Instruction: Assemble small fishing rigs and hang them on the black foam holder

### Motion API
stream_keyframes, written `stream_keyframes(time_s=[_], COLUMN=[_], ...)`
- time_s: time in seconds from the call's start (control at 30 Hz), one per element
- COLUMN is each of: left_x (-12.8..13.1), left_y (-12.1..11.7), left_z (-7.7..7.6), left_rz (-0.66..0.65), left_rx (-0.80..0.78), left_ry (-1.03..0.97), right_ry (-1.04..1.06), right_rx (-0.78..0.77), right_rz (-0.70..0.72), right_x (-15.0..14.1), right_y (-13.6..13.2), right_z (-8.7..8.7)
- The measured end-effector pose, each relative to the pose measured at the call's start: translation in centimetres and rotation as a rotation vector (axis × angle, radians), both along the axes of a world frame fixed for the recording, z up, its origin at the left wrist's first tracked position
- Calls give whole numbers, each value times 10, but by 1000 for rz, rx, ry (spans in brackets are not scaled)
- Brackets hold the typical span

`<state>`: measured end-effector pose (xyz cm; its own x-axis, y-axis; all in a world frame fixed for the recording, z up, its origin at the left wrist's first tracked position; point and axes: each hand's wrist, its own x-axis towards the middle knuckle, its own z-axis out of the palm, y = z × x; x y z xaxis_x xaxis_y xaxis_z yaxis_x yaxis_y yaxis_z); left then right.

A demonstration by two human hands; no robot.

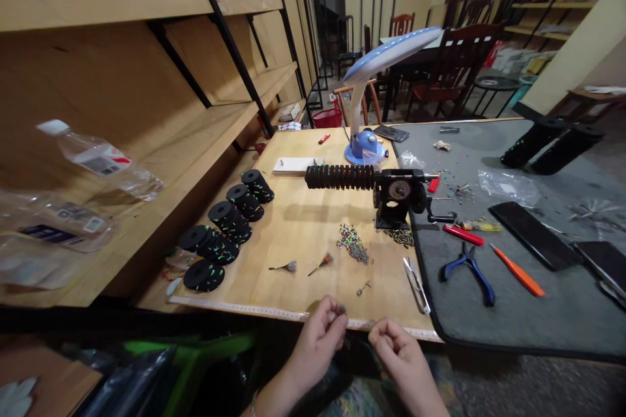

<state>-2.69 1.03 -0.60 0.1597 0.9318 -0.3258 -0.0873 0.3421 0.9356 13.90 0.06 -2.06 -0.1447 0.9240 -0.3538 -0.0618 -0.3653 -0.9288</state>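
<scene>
- Clamped between left hand's (320, 333) thumb and finger, at 1 o'clock of the palm: dark bit (343, 309), by near edge of table (306, 231); long axis too small to tell.
- At 6 o'clock from it: thin strands (347, 341); cannot tell if joined.
- At 4 o'clock, farther off than left: right hand (395, 346), fingertips together, cannot tell on what.
- Near, at 1 o'clock: metal piece (363, 288).
- Beyond, at 12: beads (349, 236).
</scene>
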Motion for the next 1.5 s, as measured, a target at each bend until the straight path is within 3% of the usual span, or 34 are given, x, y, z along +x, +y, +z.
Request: stream_keyframes(time_s=[0.17,0.27,0.67,1.07,1.5], left_x=[7,9,10,9,7], left_y=[-7,-7,-14,-16,-18], left_z=[-1,-3,-21,-18,-18], left_rz=[2,27,32,69,50], left_rx=[-157,-169,-3,201,288], left_ry=[-133,-132,45,284,358], right_ry=[8,-25,-89,25,89], right_rx=[-6,3,49,-40,-122], right_rz=[-51,-66,-32,-2,-21], right_x=[-5,-5,-12,-19,-22], right_y=[3,3,-4,-1,1], right_z=[-2,-3,-3,1,5])
